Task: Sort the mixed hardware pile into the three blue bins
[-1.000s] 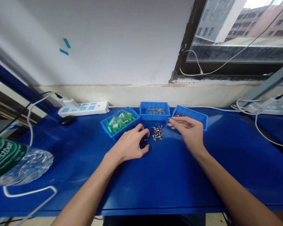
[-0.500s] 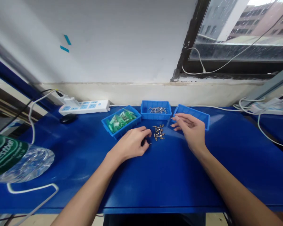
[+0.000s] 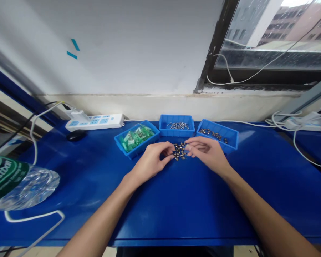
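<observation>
Though well inside the front table edge [image 3: 176, 240], left hand [image 3: 153, 158] and right hand [image 3: 209, 151] beside metal fittings [image 3: 180, 151], fingers curled, pinch unclear.

On the desk [image 3: 160, 210], a pile of sm. parts [image 3: 180, 153] is set btwn left hand [image 3: 153, 157] (its left) and right hand [image 3: 210, 151] (its right). Far of pile, 3 bins are lined up: left bin [image 3: 143, 147] filled w/ packets [image 3: 135, 138], mid. bin [image 3: 177, 133] w/ screws [image 3: 179, 126], right bin [image 3: 222, 129] w/ fittings [image 3: 216, 135]. Far left, power strip [image 3: 109, 121] is placed nr. wall [image 3: 123, 64]; mouse [image 3: 76, 135] is set just near of it. Bottle [image 3: 24, 185] is seen at left edge, w/ cable [image 3: 34, 216] nearer.
</observation>
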